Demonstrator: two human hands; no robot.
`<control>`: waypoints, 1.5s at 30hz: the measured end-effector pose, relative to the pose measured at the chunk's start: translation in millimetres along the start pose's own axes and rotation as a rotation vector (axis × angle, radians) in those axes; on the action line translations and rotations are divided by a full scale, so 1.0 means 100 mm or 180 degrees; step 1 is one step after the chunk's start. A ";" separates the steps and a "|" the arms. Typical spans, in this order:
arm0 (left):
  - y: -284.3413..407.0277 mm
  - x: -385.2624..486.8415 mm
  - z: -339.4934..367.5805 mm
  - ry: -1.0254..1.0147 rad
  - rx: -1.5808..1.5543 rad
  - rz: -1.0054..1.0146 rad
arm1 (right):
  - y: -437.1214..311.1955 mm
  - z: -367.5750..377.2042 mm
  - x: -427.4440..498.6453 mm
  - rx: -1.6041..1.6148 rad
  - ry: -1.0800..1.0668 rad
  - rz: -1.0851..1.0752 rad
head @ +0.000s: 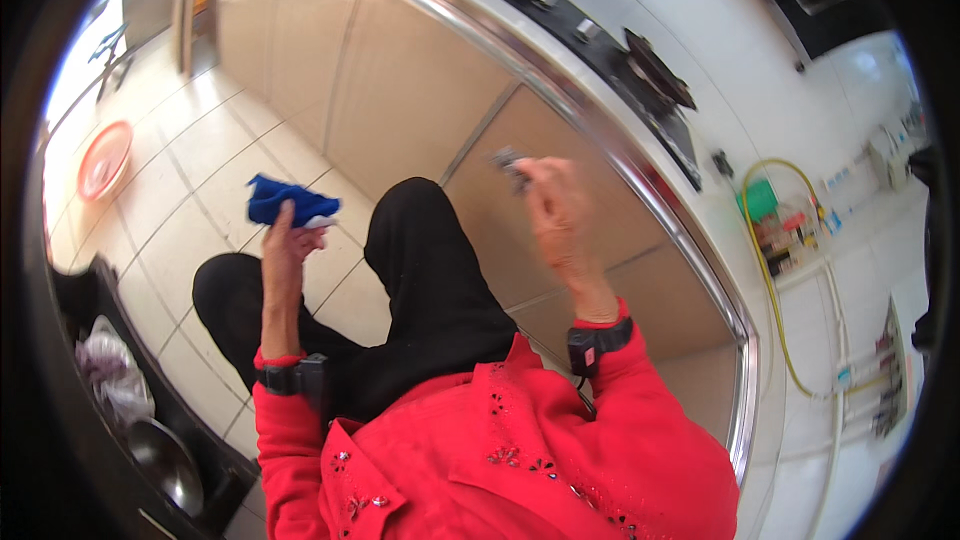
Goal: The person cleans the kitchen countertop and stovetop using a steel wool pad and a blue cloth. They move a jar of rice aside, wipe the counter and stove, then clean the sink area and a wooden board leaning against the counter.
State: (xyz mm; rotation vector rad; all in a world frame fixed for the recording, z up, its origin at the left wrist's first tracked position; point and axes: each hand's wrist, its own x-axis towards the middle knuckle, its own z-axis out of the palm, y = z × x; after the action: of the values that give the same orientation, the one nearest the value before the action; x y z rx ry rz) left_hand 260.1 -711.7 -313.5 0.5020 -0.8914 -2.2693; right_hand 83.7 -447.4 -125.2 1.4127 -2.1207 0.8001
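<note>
My left hand grips a crumpled dark blue cloth, held up over the tiled floor. A small white patch shows at the cloth's lower edge; what it is cannot be made out. To the right, my right hand is blurred and pinches a small grey object, possibly a metal scouring pad. That hand appears in front of the tan cabinet doors; whether the grey object touches them I cannot tell. My knees in black trousers are bent between the two hands.
A metal-edged counter runs above the cabinet, with a black gas stove on it. A pink basin sits on the floor at left. A dark shelf holds a metal bowl and plastic bags. A yellow hose hangs right.
</note>
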 end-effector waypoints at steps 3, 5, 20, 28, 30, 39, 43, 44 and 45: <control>-0.07 0.16 -0.03 0.0106 -0.0100 0.0079 | 0.45 -0.65 -0.11 -0.1949 0.0671 -0.0419; -0.14 0.26 0.02 0.0062 -0.0084 0.0036 | 0.68 -0.88 -0.28 -0.2688 0.0699 -0.0273; -0.50 0.80 -0.11 0.0087 -0.0139 -0.0275 | 1.19 -0.49 -0.43 -0.2242 0.0687 0.0141; -0.83 1.10 -0.19 0.0082 0.0061 -0.0369 | 1.51 -1.86 -1.98 -0.3119 0.1478 0.2031; -0.90 1.12 -0.20 0.0046 0.0124 -0.0443 | 1.73 -2.25 -2.39 -0.3478 0.1964 0.2148; -0.86 0.97 -0.24 0.0042 0.0387 -0.0374 | 2.45 -2.95 -3.48 -0.0935 0.4240 0.2870; -0.94 1.09 -0.35 0.0485 0.0425 -0.0580 | 2.30 -3.03 -3.59 -0.0052 0.5181 0.3441; -0.97 1.10 -0.39 0.0171 0.0452 -0.0466 | 2.21 -3.04 -3.58 0.0713 0.5229 0.2706; -0.97 1.10 -0.45 0.0106 0.0543 -0.0317 | 2.12 -3.06 -3.55 0.0722 0.5504 0.2415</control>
State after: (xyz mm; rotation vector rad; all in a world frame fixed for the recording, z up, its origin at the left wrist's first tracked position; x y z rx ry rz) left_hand 164.3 -752.4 -425.9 0.6716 -1.0706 -2.2777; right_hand 33.3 60.8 -183.2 -0.3410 -0.9765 1.6498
